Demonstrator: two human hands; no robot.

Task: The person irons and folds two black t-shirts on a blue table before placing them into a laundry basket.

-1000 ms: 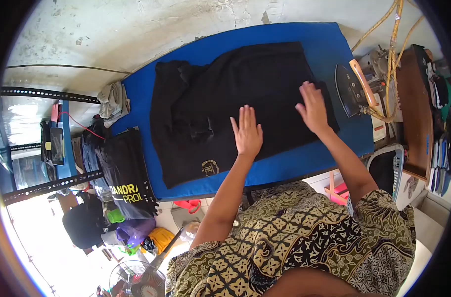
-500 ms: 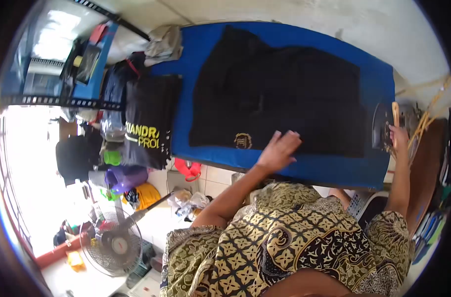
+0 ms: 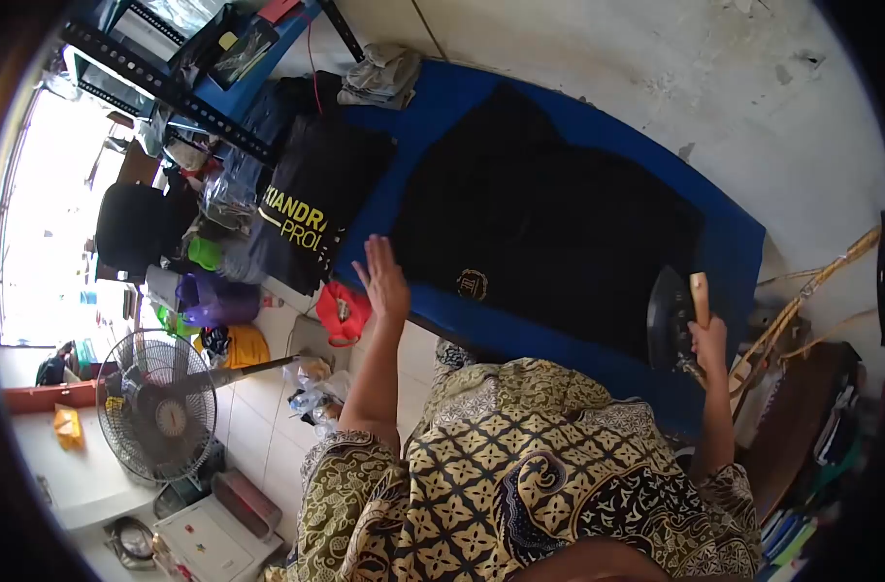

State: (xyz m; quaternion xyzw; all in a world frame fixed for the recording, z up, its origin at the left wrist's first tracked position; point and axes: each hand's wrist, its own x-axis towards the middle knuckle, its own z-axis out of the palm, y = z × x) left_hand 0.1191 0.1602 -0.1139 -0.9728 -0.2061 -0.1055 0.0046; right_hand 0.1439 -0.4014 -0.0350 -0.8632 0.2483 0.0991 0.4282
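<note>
A black garment [image 3: 549, 204] lies spread on a blue-covered table [image 3: 736, 254], with a small round gold emblem [image 3: 472, 284] near its front edge. My right hand [image 3: 710, 341] is wrapped around the wooden handle of a clothes iron [image 3: 668, 320]. The iron's dark body overlaps the garment's right end in this view. Out to the left, my left hand [image 3: 385, 281] is held up with its fingers stretched, by the table's front left edge. It holds nothing and is nearest to a pile of dark shirts [image 3: 331, 170] with yellow lettering.
Folded grey cloth [image 3: 382, 76] sits at the table's back left corner. A metal shelf [image 3: 171, 92] stands to the left, and a fan [image 3: 171, 417] is below it. Yellowish rope or cord [image 3: 811, 276] hangs at the right. A red item [image 3: 344, 312] lies below the table edge.
My left hand has lifted away from the garment's front edge and swung left. My right hand has brought the iron leftward from beyond the garment to its right end. The view has turned.
</note>
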